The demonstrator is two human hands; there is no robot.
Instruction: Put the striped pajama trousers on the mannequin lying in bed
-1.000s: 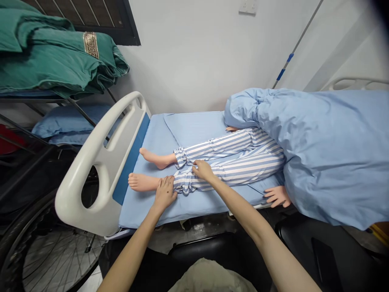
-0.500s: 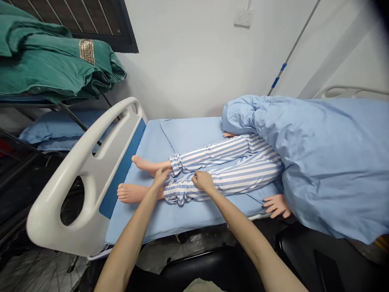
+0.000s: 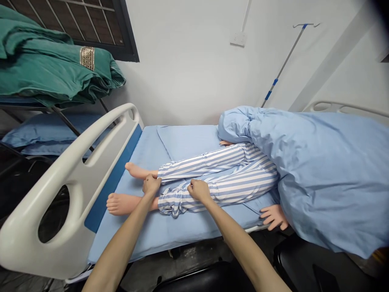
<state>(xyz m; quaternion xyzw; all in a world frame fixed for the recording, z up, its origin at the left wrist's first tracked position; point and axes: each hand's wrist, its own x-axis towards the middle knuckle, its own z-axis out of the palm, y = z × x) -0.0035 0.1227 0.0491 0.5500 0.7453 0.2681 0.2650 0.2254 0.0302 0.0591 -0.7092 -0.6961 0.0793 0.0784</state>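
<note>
Bed [image 3: 188, 138] partly hidden under quilt [image 3: 328, 170]; both hands [image 3: 199, 190] curled at striped trousers [image 3: 243, 184], fingertips hidden, grip unclear.

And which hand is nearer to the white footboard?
Left. The left hand, by the far trouser cuff, is nearer the footboard; the right hand, at the near trouser leg, is farther.

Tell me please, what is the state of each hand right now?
Left hand: curled at the far cuff; whether it grips cannot be told.
Right hand: closed, at the near trouser leg; whether it pinches cannot be told.
</note>
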